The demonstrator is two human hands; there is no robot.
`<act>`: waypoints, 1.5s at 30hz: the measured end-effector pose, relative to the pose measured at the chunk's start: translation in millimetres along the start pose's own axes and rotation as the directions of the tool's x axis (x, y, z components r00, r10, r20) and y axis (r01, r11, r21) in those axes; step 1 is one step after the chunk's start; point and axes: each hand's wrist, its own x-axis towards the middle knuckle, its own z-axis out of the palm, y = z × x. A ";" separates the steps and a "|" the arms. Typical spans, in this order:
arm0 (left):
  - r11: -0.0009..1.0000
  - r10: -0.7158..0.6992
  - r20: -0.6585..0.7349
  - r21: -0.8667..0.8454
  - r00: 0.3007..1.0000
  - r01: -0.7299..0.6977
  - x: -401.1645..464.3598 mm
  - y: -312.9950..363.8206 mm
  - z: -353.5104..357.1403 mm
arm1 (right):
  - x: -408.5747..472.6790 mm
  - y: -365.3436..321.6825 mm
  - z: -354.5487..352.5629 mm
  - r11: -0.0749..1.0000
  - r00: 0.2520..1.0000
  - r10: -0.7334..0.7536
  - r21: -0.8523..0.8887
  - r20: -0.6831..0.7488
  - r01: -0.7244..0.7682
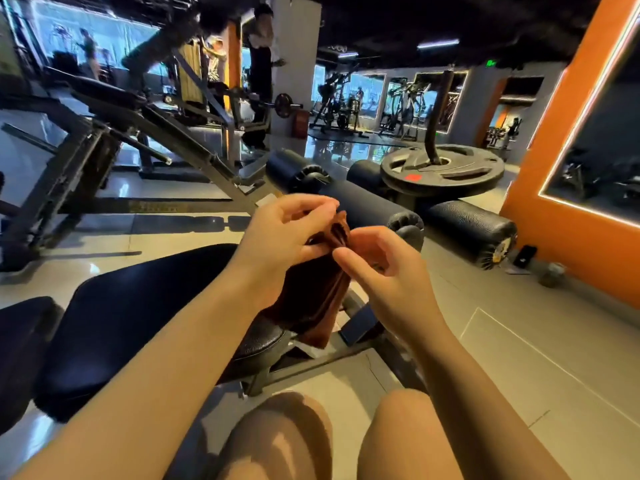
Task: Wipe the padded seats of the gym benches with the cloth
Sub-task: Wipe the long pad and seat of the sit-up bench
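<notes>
A black padded bench seat (138, 313) fills the near left of the scene, running from the left edge toward the centre on a dark metal frame (311, 362) that stands on the pale tiled floor (519, 358). Beyond it, in the middle distance, lie several black foam roller pads (367, 206), and just behind them a large round weight plate (441, 171) sits flat with a dark post rising through its hole. An orange wall (561, 216) closes the right side, and another inclined bench frame (166, 140) stretches across the far left. Above the end of the seat, held clear of the padding, hangs a brown cloth (313, 306), bunched at the top and drooping down past the seat's edge. The left hand (287, 233) pinches the gathered top of the cloth with curled fingers, and the right hand (381, 268), just beside it, pinches the same bunched edge between thumb and fingers.
</notes>
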 end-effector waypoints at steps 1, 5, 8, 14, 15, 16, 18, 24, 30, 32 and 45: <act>1.000 0.006 0.032 -0.024 0.999 -0.006 6.3 2.2 0.3 | 7.2 3.1 -2.1 0.998 1.000 0.023 0.052 -0.019 -0.022; 0.998 0.024 0.110 0.051 0.994 -0.030 30.7 1.8 -10.9 | 29.4 9.7 -5.1 0.944 0.983 0.185 0.274 0.018 -0.183; 0.987 0.073 0.098 0.135 0.993 -0.086 41.8 -7.2 -21.5 | 39.4 17.4 -5.1 0.925 0.970 0.242 0.305 -0.012 -0.227; 0.955 0.096 0.035 0.278 0.995 -0.102 58.1 -19.4 -37.6 | 68.8 22.8 -11.6 0.990 0.992 -0.004 -0.140 -0.125 -0.014; 0.948 0.094 0.017 0.303 0.995 -0.095 61.5 -18.6 -44.1 | 77.7 21.7 -16.2 0.980 0.988 -0.059 -0.196 -0.141 0.030; 0.948 0.093 -0.005 0.307 0.996 -0.087 65.8 -18.2 -51.7 | 88.7 20.0 -21.0 0.971 0.985 -0.099 -0.232 -0.144 0.063; 0.960 0.096 -0.084 0.271 0.992 -0.070 75.3 -18.4 -64.8 | 111.9 12.1 -29.6 0.963 0.983 -0.130 -0.251 -0.133 0.093; 0.991 0.045 -0.210 0.135 0.977 -0.017 133.7 -28.7 -60.0 | 214.2 10.7 -54.4 0.983 0.982 0.100 -0.139 -0.162 -0.123; 0.872 -0.059 -0.350 0.437 0.935 0.219 192.8 -98.9 -47.8 | 247.7 77.1 -74.4 0.823 0.898 0.416 -0.361 -0.146 -0.440; 0.792 0.086 -0.324 0.596 0.942 0.132 183.8 -112.0 -43.7 | 224.0 81.1 -70.8 0.798 0.886 0.458 -0.406 -0.072 -0.446; 0.606 0.357 0.292 0.651 0.888 -0.457 182.7 -142.9 8.7 | 183.7 101.4 -105.5 0.518 0.870 0.492 -0.794 -0.028 -0.318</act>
